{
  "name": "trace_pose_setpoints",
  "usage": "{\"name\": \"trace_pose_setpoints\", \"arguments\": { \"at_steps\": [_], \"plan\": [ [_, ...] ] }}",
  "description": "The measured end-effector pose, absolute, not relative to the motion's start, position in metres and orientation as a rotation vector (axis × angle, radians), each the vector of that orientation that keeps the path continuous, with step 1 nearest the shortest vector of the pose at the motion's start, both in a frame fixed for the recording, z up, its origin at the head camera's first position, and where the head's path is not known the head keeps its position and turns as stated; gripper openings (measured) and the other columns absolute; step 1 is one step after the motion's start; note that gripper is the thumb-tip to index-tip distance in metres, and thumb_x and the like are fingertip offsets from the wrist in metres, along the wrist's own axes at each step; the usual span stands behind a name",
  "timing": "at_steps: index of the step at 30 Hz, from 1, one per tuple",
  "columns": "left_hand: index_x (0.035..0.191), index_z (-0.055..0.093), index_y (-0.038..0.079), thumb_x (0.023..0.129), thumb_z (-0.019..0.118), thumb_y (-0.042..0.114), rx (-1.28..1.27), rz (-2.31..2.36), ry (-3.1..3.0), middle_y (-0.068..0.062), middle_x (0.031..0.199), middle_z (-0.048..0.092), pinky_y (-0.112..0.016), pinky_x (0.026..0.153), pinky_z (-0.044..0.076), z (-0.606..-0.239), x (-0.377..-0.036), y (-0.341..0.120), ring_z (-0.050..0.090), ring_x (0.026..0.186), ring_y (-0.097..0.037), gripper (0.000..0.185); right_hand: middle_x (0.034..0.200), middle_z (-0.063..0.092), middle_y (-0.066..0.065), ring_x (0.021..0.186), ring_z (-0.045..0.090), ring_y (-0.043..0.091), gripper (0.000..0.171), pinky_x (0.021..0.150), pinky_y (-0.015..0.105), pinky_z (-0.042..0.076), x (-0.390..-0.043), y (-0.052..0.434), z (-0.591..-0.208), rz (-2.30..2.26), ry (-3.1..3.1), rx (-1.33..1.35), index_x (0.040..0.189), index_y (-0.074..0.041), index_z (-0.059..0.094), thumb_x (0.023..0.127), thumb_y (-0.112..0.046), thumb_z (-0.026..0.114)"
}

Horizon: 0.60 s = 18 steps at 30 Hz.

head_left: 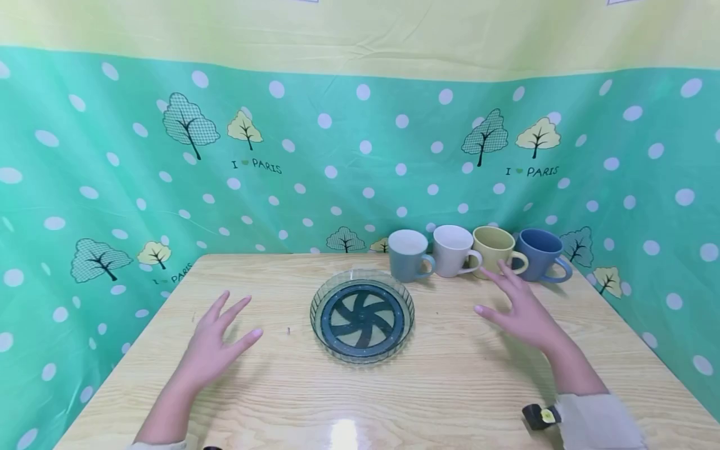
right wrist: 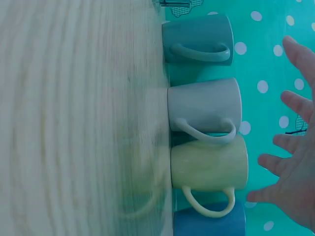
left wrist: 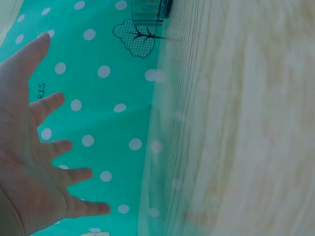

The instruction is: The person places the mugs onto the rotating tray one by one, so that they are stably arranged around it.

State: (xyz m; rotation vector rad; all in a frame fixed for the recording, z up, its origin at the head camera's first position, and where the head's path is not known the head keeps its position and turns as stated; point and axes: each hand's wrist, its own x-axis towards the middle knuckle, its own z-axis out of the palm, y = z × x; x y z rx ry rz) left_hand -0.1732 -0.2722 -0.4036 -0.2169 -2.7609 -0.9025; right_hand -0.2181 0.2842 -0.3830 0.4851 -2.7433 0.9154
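Both hands hover over the wooden table with fingers spread and nothing in them. My left hand (head_left: pixel 210 350) is left of a round clear tray (head_left: pixel 362 357) that has a dark pinwheel-patterned disc (head_left: pixel 362 317) in its base. To the tray's right, my right hand (head_left: pixel 523 312) reaches toward a row of mugs, its fingertips overlapping the yellow mug (head_left: pixel 490 250) in the head view. Beside that one stand a grey-blue mug (head_left: pixel 406 259), a white mug (head_left: pixel 450 253) and a dark blue mug (head_left: pixel 537 256), all upright with handles to the right. The left wrist view shows the left palm (left wrist: pixel 29 167) with fingers extended.
A green dotted curtain (head_left: pixel 360 156) with tree prints hangs behind the table and along both sides. The mugs stand near the table's back edge. A small black device (head_left: pixel 540 416) sits at the right sleeve (head_left: pixel 599 422). The wooden tabletop (head_left: pixel 427 400) extends toward the front.
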Motion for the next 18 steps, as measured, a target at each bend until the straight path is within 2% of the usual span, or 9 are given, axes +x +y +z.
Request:
{"name": "trace_pose_setpoints", "arguments": {
  "at_steps": [10, 18],
  "plan": [
    [0.149, 0.041, 0.017, 0.088, 0.070, 0.045, -0.242, -1.077, -2.716, -0.020, 0.158, 0.016, -0.080, 0.094, 0.027, -0.404, -0.180, -0.261, 0.023, 0.136, -0.053, 0.073, 0.158, 0.015, 0.025, 0.138, 0.014, 0.057, 0.075, 0.097, 0.083, 0.015, -0.227, 0.275, -0.380, 1.027, -2.679, 0.527, 0.151, -0.015, 0.038, 0.087, -0.032, 0.074],
    [0.145, 0.047, 0.016, 0.085, 0.073, 0.045, -0.245, -1.165, -2.697, -0.018, 0.156, 0.022, -0.076, 0.098, 0.029, -0.408, -0.187, -0.253, 0.027, 0.136, -0.050, 0.072, 0.155, 0.023, 0.028, 0.137, 0.020, 0.055, 0.072, 0.101, 0.079, 0.019, -0.236, 0.268, -0.380, 1.071, -2.615, 0.549, 0.146, -0.008, 0.044, 0.084, -0.024, 0.078]
  ]
}}
